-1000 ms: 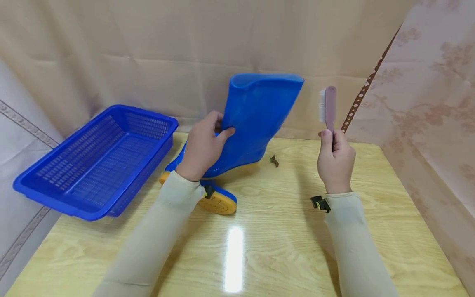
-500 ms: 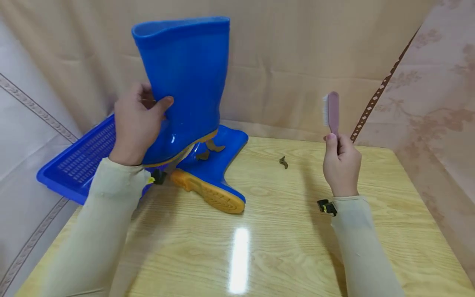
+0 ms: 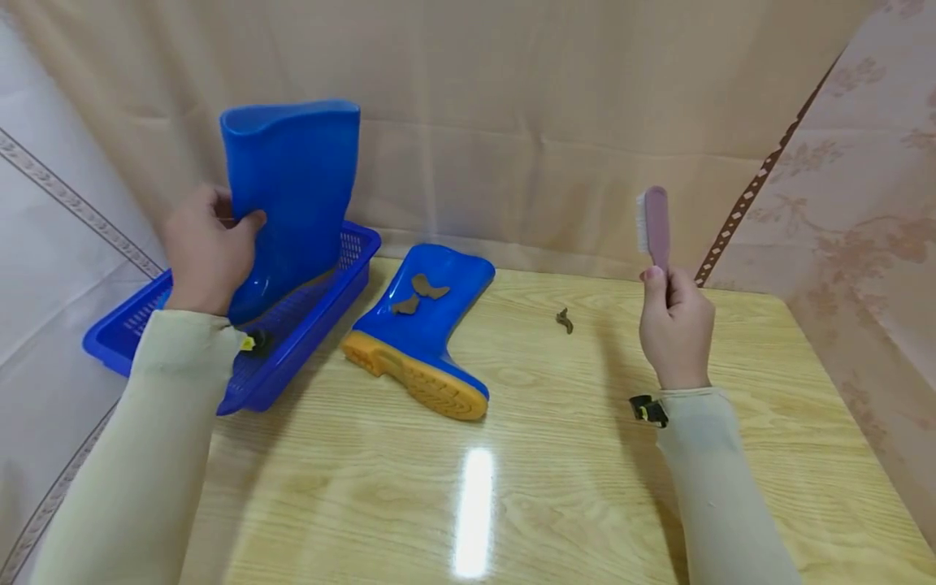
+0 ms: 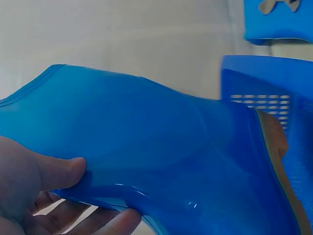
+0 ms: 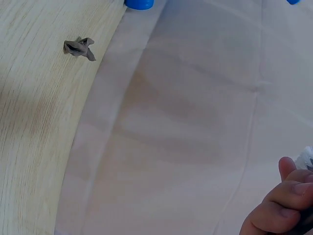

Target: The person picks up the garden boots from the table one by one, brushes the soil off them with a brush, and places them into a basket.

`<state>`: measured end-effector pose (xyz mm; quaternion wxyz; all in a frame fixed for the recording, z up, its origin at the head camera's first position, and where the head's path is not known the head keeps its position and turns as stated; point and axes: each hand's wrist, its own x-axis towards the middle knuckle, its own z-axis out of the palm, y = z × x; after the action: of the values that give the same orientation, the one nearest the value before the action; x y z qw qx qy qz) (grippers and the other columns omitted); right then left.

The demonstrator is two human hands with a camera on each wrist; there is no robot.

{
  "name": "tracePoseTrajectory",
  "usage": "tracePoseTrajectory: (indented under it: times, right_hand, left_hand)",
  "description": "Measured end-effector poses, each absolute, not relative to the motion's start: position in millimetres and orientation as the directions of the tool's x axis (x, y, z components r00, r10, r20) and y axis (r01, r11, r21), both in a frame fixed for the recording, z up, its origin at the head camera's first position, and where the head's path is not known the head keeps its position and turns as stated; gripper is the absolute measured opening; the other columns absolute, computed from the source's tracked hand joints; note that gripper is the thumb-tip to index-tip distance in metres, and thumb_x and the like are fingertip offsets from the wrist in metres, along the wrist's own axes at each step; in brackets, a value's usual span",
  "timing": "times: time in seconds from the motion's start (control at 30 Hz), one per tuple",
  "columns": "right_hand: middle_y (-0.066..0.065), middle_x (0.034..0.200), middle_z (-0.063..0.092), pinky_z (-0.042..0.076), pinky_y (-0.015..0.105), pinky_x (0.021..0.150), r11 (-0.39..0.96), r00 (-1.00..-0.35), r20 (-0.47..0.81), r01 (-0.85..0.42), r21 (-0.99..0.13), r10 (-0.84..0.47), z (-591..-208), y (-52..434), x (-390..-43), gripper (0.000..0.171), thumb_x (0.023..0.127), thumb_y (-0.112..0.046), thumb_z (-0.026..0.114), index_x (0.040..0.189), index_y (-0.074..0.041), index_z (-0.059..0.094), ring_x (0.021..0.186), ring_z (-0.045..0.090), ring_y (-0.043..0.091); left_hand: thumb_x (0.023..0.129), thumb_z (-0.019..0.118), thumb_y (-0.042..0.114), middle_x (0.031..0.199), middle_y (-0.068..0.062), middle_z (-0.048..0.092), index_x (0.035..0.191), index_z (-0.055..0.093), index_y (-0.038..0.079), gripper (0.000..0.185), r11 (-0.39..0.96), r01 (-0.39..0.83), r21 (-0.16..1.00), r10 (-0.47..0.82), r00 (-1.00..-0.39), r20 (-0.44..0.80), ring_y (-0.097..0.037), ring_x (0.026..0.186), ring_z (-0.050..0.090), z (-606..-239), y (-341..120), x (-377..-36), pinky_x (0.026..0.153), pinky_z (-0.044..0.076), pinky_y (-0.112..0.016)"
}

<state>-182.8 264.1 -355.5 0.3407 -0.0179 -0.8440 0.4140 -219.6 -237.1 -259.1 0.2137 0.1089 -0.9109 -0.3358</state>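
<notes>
The held boot (image 3: pixel 296 195) has shifted left over the basket (image 3: pixel 322 321) — right of the left hand (image 3: pixel 210 253) gripping it — long axis near upright, opening up; the right hand (image 3: pixel 677 329) clasps a brush (image 3: pixel 658 221).

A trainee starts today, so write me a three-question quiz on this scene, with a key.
1. Which hand grips the brush? (a) left (b) right (c) both
2. True or false: the left hand grips a boot whose opening faces up.
3. Fill in the colour: the other boot lies on the table, and its sole is ___.

Key:
1. b, the right hand
2. True
3. Yellow-orange
</notes>
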Motion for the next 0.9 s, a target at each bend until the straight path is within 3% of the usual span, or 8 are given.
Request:
tracePoseTrajectory:
  times: [0.3, 0.47, 0.63, 0.8, 0.9]
  right_hand:
    - [0.004, 0.060, 0.043, 0.025, 0.023, 0.044, 0.666, -0.770, 0.570, -0.268, -0.696, 0.286, -359, 263, -183, 0.045, 0.110, -0.037, 0.048, 0.107, 0.001, 0.071, 0.047, 0.031, 0.007]
    - [0.005, 0.061, 0.043, 0.026, 0.023, 0.045, 0.663, -0.782, 0.558, -0.265, -0.701, 0.278, -360, 261, -182, 0.046, 0.111, -0.038, 0.047, 0.109, 0.001, 0.071, 0.048, 0.032, 0.009]
    - [0.006, 0.064, 0.044, 0.027, 0.024, 0.045, 0.663, -0.799, 0.538, -0.253, -0.705, 0.268, -359, 262, -180, 0.048, 0.111, -0.040, 0.045, 0.111, 0.000, 0.071, 0.050, 0.034, 0.010]
    - [0.005, 0.064, 0.044, 0.027, 0.024, 0.045, 0.667, -0.799, 0.538, -0.248, -0.702, 0.269, -361, 264, -178, 0.047, 0.111, -0.039, 0.045, 0.110, 0.001, 0.071, 0.049, 0.034, 0.011]
    - [0.005, 0.062, 0.043, 0.026, 0.024, 0.045, 0.669, -0.798, 0.540, -0.250, -0.700, 0.267, -362, 265, -177, 0.047, 0.111, -0.038, 0.046, 0.109, 0.002, 0.071, 0.049, 0.033, 0.010]
  left_hand:
    - [0.104, 0.059, 0.026, 0.126, -0.027, 0.057, 0.125, 0.051, -0.004, 0.037, 0.725, -0.079, 0.684, -0.321, -0.917, 0.235, -0.041, 0.115, 0.054, -283, -247, -230, 0.102, 0.047, -0.061]
    - [0.107, 0.055, 0.027, 0.143, -0.032, 0.051, 0.145, 0.044, -0.006, 0.051, 0.701, -0.125, 0.702, -0.310, -0.940, 0.141, -0.049, 0.129, 0.051, -289, -250, -232, 0.110, 0.041, -0.066]
    - [0.107, 0.053, 0.027, 0.162, -0.030, 0.032, 0.163, 0.021, 0.004, 0.069, 0.687, -0.176, 0.705, -0.280, -0.960, 0.033, -0.054, 0.144, 0.036, -288, -249, -232, 0.113, 0.030, -0.072]
    - [0.106, 0.055, 0.034, 0.166, -0.033, 0.015, 0.165, -0.005, 0.005, 0.089, 0.720, -0.213, 0.660, -0.233, -0.971, -0.058, -0.060, 0.147, 0.024, -284, -251, -225, 0.112, 0.024, -0.076]
    - [0.104, 0.055, 0.041, 0.167, -0.033, 0.011, 0.164, -0.009, 0.003, 0.095, 0.718, -0.211, 0.663, -0.262, -0.965, -0.024, -0.058, 0.149, 0.020, -281, -245, -213, 0.115, 0.022, -0.074]
